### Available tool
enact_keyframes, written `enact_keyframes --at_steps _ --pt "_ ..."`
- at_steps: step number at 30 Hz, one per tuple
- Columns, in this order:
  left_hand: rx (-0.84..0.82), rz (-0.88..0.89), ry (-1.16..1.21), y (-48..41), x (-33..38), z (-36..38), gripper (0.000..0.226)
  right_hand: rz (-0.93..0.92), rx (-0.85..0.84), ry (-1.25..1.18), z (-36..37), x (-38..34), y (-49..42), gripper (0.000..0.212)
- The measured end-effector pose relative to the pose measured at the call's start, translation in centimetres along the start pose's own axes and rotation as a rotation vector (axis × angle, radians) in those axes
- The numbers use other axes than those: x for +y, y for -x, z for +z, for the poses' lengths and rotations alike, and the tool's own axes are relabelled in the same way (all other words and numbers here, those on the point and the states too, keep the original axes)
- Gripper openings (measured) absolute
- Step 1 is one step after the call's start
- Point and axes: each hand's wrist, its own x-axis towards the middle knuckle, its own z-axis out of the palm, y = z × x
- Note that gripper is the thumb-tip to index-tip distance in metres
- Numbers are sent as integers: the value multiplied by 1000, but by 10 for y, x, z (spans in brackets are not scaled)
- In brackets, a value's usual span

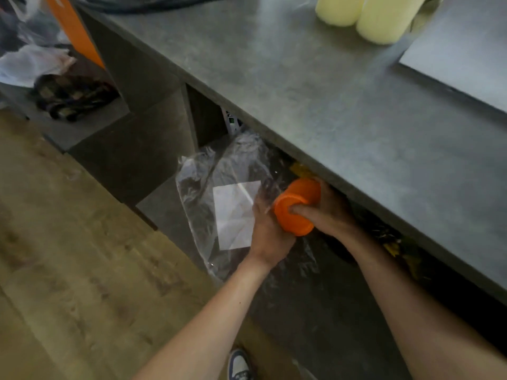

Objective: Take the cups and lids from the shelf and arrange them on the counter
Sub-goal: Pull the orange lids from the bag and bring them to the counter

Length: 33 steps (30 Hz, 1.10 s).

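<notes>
An orange cup stack (297,205) lies on its side just below the grey counter's (315,86) front edge, at the mouth of the shelf under it. My right hand (329,212) is wrapped around the orange cups, thumb across the open rim. My left hand (267,229) grips the clear plastic bag (219,187) next to the cups; the bag carries a white label and hangs out of the shelf. The shelf's inside is dark and mostly hidden.
Two pale yellow cup stacks (365,15) lie on the counter at the back right, beside a light grey board (463,50). More bags and dark items (63,97) fill a lower shelf at left. Wooden floor (82,270) lies below, with my shoe (240,364) on it.
</notes>
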Motion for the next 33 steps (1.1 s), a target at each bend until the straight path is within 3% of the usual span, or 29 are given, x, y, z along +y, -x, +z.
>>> enact_keyframes --at_steps 2,5,8,10,14,17,20,24,28,33 --pt "-101 66 115 13 10 4 91 137 -81 -236 -16 10 14 52" --pt "-288 -5 301 35 26 0 95 281 -208 -551 -36 29 41 22" --pt "-405 -213 582 68 47 -5 72 372 -390 -699 -47 50 75 39" --pt "-369 -379 707 95 64 -4 51 369 -464 -674 -48 62 103 54" --pt "-247 -486 595 165 101 7 38 267 -522 -673 -55 91 172 64" --pt "-179 -496 545 223 136 19 19 111 -472 -760 -68 110 234 72" --pt "-135 -466 528 273 176 34 25 -118 -321 -825 -89 127 301 81" --pt "-141 -353 474 329 226 53 23 -471 -65 -608 -122 154 380 95" --pt "-232 -234 434 363 269 78 28 -528 104 -571 -161 177 429 86" --pt "-488 -112 440 397 307 129 41 -431 304 -586 -209 220 486 83"
